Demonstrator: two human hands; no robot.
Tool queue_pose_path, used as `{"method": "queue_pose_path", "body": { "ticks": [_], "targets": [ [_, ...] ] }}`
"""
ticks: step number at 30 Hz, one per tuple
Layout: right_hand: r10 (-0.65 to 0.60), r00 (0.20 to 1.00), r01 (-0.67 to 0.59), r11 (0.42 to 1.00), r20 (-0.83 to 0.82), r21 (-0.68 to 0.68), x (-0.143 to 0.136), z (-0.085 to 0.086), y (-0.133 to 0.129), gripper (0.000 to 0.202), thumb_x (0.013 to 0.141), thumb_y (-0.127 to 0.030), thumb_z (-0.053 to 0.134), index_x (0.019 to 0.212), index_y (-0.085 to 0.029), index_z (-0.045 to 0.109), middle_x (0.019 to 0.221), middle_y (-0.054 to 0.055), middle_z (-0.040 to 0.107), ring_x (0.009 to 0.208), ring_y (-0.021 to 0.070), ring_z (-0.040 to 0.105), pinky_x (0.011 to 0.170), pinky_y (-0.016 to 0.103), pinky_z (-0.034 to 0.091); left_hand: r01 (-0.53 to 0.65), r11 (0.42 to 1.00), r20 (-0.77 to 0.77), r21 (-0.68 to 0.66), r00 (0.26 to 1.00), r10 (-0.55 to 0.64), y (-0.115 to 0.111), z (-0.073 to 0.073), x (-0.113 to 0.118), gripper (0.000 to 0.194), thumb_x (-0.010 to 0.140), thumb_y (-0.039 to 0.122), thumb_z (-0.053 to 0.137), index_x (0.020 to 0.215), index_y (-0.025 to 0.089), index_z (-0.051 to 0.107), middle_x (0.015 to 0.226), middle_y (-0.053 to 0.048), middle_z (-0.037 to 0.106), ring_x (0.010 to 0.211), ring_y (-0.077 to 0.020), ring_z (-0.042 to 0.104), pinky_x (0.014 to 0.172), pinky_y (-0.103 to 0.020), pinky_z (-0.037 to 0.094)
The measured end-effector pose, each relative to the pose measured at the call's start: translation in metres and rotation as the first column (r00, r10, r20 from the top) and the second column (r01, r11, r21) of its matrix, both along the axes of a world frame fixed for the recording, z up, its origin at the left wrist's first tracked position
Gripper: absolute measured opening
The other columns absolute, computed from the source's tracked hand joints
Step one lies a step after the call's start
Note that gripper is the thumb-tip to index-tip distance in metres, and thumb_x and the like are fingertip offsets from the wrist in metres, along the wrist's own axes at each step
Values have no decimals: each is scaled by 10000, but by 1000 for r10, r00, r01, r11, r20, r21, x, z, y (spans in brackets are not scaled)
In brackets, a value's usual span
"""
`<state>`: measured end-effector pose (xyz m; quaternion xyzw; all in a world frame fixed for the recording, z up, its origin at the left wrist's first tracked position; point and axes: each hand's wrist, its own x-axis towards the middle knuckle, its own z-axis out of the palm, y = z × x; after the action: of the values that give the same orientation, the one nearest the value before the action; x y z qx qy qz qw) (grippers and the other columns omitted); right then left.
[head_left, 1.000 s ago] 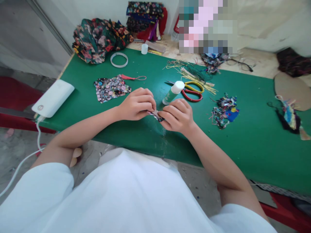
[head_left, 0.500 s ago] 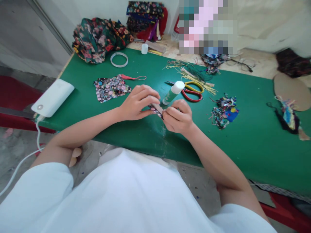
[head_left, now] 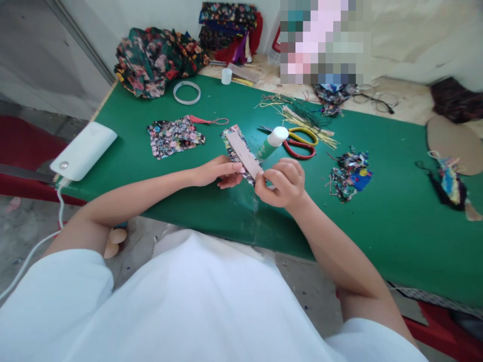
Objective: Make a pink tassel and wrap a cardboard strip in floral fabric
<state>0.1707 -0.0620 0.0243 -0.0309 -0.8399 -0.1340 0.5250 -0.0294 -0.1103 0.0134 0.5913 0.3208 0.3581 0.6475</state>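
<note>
Between my hands is a strip of floral fabric (head_left: 229, 146) with a narrow beige card strip (head_left: 241, 151) lying along it. My left hand (head_left: 221, 172) grips its left edge, thumb on top and fingers beneath. At the near end, my right hand (head_left: 282, 183) pinches the fabric and card between thumb and fingers. Just beyond my right hand a green and white glue stick (head_left: 272, 142) stands upright. Behind it lie scissors (head_left: 304, 143) with one yellow and one red handle.
A floral fabric piece (head_left: 173, 136) lies left, near a red tassel cord (head_left: 207, 120). A tape ring (head_left: 186, 93), bundled fabric (head_left: 151, 63) and loose threads (head_left: 309, 118) are farther back. Fabric scraps (head_left: 349, 173) sit right; a white power bank (head_left: 83, 151) is at the left edge.
My left hand has slid down and toward me along the strip, uncovering its far end and the beige card. My right hand stays at the near end, turned slightly.
</note>
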Motion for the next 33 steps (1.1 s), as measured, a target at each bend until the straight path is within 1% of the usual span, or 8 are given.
{"method": "queue_pose_path", "body": {
  "ticks": [3, 8, 12, 16, 21, 26, 28, 33],
  "targets": [
    [-23, 993, 10, 994, 117, 111, -2, 3, 1, 246, 788, -47, 608, 665, -227, 494, 607, -29, 494, 604, 123, 443, 593, 297, 440, -100, 985, 61, -144, 992, 110, -2, -1, 8, 624, 714, 752, 684, 723, 137, 579, 500, 15, 535, 379, -71, 452, 369, -199, 315],
    [-95, 975, 65, 986, 202, 152, 4, 0, 8, 81, 847, -193, 635, 817, -252, 587, 723, -6, 598, 705, 155, 487, 647, 335, 405, -260, 949, 55, -179, 960, 273, -5, 5, 11, 586, 644, 663, 803, 693, 126, 571, 458, 48, 477, 371, -39, 395, 378, -179, 296],
    [13, 991, -4, 998, 134, -69, 7, -2, 7, 261, 909, -481, 541, 844, -229, 537, 707, 35, 530, 674, 185, 448, 593, 348, 368, -203, 965, 108, -165, 969, 223, -3, 5, 7, 547, 660, 617, 821, 689, 128, 576, 435, 62, 432, 371, -23, 346, 382, -179, 240],
    [57, 998, -39, 911, 31, -410, 6, 0, -3, 413, 969, -583, 401, 762, -227, 429, 614, -3, 391, 573, 153, 357, 537, 327, 299, -71, 993, 124, -95, 989, 83, -3, 6, 1, 520, 700, 605, 802, 701, 135, 580, 449, 81, 357, 389, -12, 278, 391, -192, 183],
    [214, 975, -120, 723, 55, -681, 1, 6, -14, 404, 995, -453, 446, 682, -222, 342, 582, -32, 331, 542, 115, 311, 535, 299, 275, 0, 995, 16, 102, 1000, -2, -4, 11, -5, 472, 785, 574, 743, 709, 127, 609, 467, 57, 408, 429, -34, 353, 423, -203, 247],
    [302, 951, -137, 614, 71, -778, -2, 6, -17, 413, 959, -271, 522, 598, -210, 329, 541, -40, 291, 542, 107, 300, 537, 287, 255, -26, 986, -78, 162, 996, 39, 0, 7, -8, 490, 756, 593, 753, 772, 109, 687, 550, 28, 516, 506, -52, 416, 480, -200, 314],
    [294, 955, -151, 601, 42, -785, -2, 5, -16, 421, 943, -229, 540, 583, -206, 322, 537, -42, 284, 538, 101, 298, 533, 283, 248, -48, 985, -100, 166, 993, 65, 2, 5, -7, 507, 746, 601, 756, 792, 98, 710, 610, 8, 571, 541, -56, 438, 501, -196, 334],
    [281, 960, -190, 663, 6, -724, -3, 3, -12, 436, 903, -156, 568, 590, -208, 270, 540, -52, 239, 538, 95, 258, 528, 281, 228, -90, 983, -76, 163, 992, 103, 3, 6, -3, 514, 739, 582, 769, 837, 80, 719, 661, -3, 616, 570, -49, 436, 524, -179, 355]
  ]
}}
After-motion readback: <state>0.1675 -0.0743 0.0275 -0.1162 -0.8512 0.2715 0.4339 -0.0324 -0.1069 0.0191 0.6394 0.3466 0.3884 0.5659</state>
